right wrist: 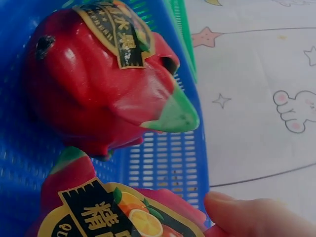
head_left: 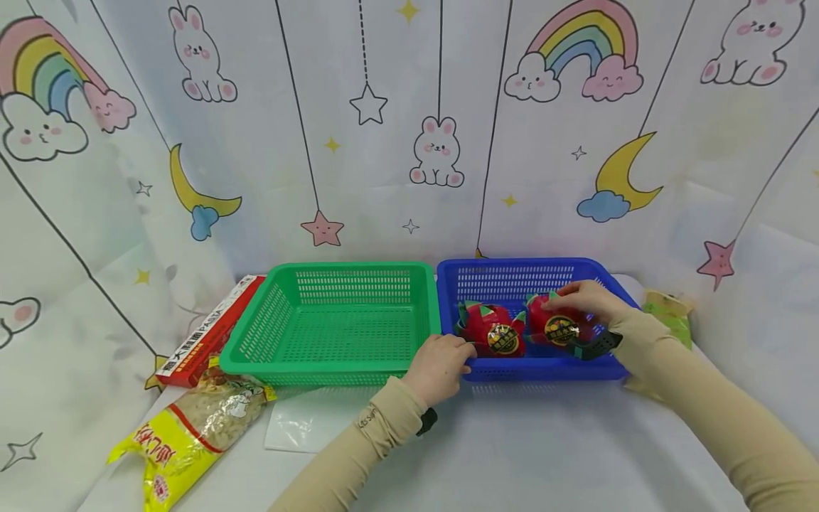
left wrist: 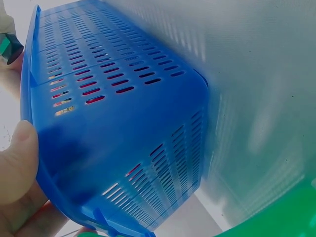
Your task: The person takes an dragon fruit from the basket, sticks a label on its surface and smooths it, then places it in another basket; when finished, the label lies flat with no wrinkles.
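Two red dragon fruits with green-tipped scales and black-and-gold labels are in the blue basket. My right hand reaches over the basket's right side and holds the right dragon fruit from above. In the right wrist view, the thumb meets that fruit's edge; its other fingers are out of sight. Beside it, the left dragon fruit lies untouched. My left hand grips the blue basket's rim at the front left corner, with the thumb on one side of the rim.
A green basket stands left of the blue one. Further left are a red pasta box and a yellow food bag. A clear plastic sheet lies in front of the green basket. A green package is at the right.
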`<state>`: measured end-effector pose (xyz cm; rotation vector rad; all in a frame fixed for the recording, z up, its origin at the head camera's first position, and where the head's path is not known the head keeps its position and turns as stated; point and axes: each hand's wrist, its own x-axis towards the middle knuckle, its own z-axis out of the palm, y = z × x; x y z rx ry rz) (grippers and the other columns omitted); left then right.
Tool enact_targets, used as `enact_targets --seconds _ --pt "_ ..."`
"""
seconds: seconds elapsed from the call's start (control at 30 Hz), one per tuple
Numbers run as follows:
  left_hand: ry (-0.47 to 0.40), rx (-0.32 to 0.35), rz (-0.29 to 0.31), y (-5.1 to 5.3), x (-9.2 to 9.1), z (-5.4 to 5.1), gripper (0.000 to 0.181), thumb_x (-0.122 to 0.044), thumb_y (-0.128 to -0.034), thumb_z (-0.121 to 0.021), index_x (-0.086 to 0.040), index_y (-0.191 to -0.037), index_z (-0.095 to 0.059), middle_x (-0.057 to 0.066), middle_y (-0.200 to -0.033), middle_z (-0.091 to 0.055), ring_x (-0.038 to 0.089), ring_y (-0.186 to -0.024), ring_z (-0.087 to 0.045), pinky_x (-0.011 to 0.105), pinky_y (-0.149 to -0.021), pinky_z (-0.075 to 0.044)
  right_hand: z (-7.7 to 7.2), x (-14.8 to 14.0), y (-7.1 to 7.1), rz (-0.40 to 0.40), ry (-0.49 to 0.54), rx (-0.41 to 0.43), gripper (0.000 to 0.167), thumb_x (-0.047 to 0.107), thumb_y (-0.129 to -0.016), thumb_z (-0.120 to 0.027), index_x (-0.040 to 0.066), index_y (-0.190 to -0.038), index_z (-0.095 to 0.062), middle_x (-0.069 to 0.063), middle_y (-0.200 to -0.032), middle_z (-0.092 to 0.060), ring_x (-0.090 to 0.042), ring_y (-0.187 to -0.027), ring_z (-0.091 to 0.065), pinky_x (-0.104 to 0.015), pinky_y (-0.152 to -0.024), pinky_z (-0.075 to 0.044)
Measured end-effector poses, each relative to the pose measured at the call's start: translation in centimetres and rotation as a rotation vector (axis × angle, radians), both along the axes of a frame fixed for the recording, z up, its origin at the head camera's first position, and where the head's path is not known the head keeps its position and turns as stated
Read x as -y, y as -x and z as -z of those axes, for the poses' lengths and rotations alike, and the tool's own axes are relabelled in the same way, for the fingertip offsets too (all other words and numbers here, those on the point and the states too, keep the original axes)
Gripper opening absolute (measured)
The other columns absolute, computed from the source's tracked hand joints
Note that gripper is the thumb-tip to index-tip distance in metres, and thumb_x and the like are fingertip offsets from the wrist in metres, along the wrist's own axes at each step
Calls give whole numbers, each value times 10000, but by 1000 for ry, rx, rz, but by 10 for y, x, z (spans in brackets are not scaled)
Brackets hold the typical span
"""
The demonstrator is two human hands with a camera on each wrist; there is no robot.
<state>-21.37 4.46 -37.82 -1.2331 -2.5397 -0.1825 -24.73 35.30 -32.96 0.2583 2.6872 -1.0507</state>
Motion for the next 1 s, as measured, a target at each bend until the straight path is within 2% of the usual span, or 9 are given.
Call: enact_targets --seconds 0.2,0.43,1.0 --pt "-8 -6 3 0 -1 0 117 -233 -861 -649 -184 -966 -670 -66 -913 -676 95 -873 -618 269 -813 -487 5 2 2 -13 -36 -6 817 490 -827 -615 -108 -1320 -360 -315 -1246 -460 -339 -986 -542 -347 -709 -532" --pt "-9 -18 10 1 0 1 111 -230 -855 -656 -187 -957 -670 -68 -902 -675 93 -865 -620 268 -808 -489 10 6 6 5 -21 18 837 497 -802 -642 -99 -1316 -358 -295 -1203 -485 -289 -898 -533 -323 -668 -518" --pt "-3 4 7 1 1 1 111 -231 -864 -646 -192 -965 -671 -71 -903 -668 92 -873 -614 270 -815 -486 15 3 8 -37 -10 84 773 437 -795 -668 -67 -1289 -351 -293 -1181 -480 -330 -962 -536 -389 -694 -540"
